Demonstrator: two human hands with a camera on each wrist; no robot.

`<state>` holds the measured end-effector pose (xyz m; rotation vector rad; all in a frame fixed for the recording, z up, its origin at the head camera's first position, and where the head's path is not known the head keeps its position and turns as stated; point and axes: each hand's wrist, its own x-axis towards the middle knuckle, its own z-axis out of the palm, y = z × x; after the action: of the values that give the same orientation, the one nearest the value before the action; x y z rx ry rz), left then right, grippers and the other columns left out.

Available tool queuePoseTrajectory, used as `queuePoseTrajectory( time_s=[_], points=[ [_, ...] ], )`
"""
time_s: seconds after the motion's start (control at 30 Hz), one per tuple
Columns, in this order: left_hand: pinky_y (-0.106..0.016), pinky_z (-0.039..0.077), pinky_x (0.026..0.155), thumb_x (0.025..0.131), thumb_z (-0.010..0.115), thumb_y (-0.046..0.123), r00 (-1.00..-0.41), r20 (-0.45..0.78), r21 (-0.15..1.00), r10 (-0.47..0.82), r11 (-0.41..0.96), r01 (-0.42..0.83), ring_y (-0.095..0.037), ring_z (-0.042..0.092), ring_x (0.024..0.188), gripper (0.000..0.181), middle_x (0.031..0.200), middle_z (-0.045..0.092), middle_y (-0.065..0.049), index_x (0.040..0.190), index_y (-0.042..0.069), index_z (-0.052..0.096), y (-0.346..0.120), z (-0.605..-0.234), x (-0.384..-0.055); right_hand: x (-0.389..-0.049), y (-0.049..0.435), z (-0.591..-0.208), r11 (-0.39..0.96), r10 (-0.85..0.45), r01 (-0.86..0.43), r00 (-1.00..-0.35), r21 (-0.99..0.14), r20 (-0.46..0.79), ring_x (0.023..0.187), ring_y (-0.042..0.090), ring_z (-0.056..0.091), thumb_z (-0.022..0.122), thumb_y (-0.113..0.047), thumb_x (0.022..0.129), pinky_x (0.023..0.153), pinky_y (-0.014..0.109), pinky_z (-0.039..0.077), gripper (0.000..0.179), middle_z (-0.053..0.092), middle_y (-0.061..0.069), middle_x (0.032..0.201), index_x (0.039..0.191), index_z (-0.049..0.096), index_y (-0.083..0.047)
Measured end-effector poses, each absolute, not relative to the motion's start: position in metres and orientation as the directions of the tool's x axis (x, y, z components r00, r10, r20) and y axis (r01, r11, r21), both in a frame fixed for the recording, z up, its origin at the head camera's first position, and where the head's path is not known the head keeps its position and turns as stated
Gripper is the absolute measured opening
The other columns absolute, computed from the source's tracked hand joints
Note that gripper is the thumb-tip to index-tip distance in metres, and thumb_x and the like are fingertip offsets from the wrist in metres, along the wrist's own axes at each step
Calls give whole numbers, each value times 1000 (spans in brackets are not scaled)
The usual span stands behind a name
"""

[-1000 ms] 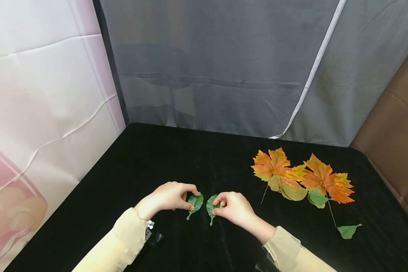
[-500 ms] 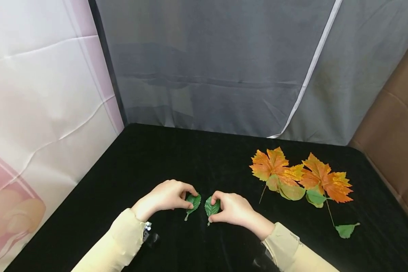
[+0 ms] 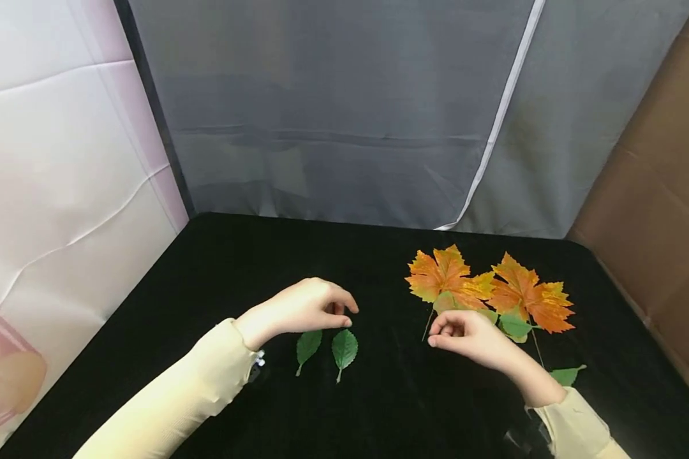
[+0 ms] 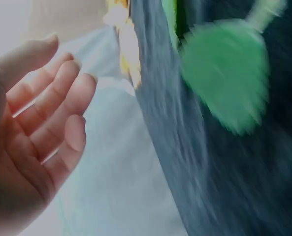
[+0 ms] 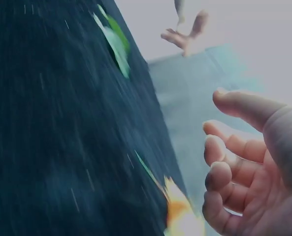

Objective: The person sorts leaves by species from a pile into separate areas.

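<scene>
Two small green serrated leaves lie side by side on the black cloth, a left leaf (image 3: 309, 345) and a right leaf (image 3: 344, 349). My left hand (image 3: 310, 307) hovers just above them, fingers loosely bent and holding nothing; its palm also shows bare in the left wrist view, with a blurred green leaf (image 4: 229, 73) beyond. My right hand (image 3: 478, 338) is up in the air, fingers relaxed and holding nothing, overlapping the lower edge of the orange leaf group. The right wrist view shows its curved fingers (image 5: 217, 174) with nothing between them.
At the right lie two orange maple leaves, a left one (image 3: 444, 275) and a right one (image 3: 529, 294), with rounder green leaves (image 3: 515, 325) at their bases. Another green leaf (image 3: 564, 376) sits near my right sleeve (image 3: 577, 424). Grey curtain (image 3: 333, 115) hangs behind the table.
Both hands have let go of the two green leaves and lifted. My right hand has moved right toward the orange leaves; my left has shifted slightly up and right. The head view has turned slightly right.
</scene>
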<state>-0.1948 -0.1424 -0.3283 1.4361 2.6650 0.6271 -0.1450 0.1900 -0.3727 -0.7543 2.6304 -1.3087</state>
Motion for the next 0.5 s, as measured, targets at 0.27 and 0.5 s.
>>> queuePoseTrajectory(
  time_s=[0.27, 0.5],
  points=[
    [-24, 44, 93, 92, 68, 23, -361, 131, 238, 923, 324, 916, -10, 60, 108, 32, 120, 65, 3, 123, 15, 67, -64, -336, -200, -131, 268, -360, 691, -322, -325, -938, -646, 127, 64, 6, 55, 72, -21, 87, 58, 26, 46, 13, 61, -7, 75, 95, 68, -10],
    [-23, 31, 107, 93, 66, 28, -252, 174, 72, 952, 243, 967, -6, 38, 134, 54, 146, 45, 7, 144, 25, 48, 3, -328, -208, -108, 314, -364, 730, -286, -324, -944, -602, 162, 66, 5, 55, 79, -17, 81, 55, 24, 44, 20, 58, -9, 77, 97, 68, -10]
  ],
)
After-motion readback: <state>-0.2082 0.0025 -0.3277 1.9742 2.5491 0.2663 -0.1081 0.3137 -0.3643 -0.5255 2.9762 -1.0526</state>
